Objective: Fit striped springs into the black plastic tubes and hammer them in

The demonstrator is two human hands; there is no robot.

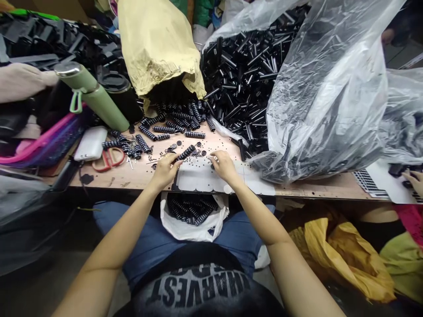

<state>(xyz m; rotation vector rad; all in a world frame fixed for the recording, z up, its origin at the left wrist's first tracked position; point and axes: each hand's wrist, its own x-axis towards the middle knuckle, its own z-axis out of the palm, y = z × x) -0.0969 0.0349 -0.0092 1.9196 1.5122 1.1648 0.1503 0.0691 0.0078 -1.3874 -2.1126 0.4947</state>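
Black lettered shirt (200,281), blue trousers (145,233).

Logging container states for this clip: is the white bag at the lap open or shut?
Open: the white bag has its mouth spread wide, with dark ridged pieces visible inside.

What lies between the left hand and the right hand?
In the head view, the left hand holds a studded black rod pointing into the gap; before the right hand lie small black discs, tiny dark bits and a white sheet.

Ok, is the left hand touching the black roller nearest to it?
Touching. The head view shows the left hand with its fingers and thumb on the near end of the black roller.
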